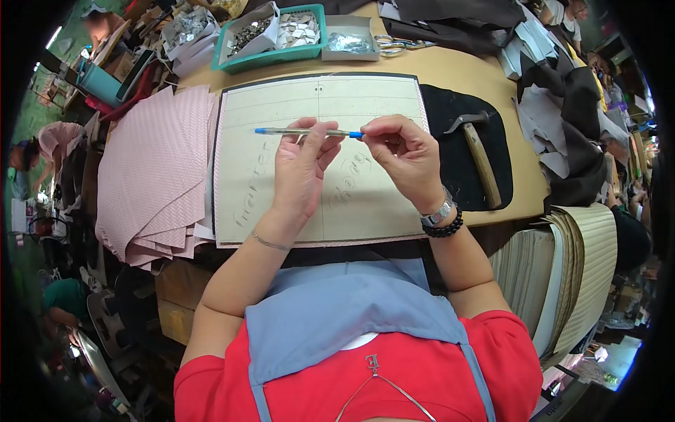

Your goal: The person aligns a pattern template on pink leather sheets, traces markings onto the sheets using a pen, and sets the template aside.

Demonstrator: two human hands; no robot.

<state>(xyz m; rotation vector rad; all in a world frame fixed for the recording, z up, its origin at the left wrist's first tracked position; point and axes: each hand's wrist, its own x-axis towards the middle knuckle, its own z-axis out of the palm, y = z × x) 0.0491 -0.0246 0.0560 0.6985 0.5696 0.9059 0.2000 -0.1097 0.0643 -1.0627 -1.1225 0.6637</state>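
A slim pen (288, 131) with a clear barrel and blue ends is held level above a cream pattern board (267, 204). My left hand (304, 158) pinches the middle of its barrel between thumb and fingers. At the pen's right end, the thumb and forefinger of my right hand (406, 156) close on the blue tip or cap. Handwriting and ruled lines mark the board beneath both hands. Two small dark marks sit near its top middle.
Pink textured sheets (151, 169) are piled left of the board. A hammer (479, 155) lies on a black pad (450, 116) to the right. Behind stand a teal tray (320, 35) of small parts, a white box (351, 53) and scissors (397, 43). Quilted sheets (583, 267) are stacked at right.
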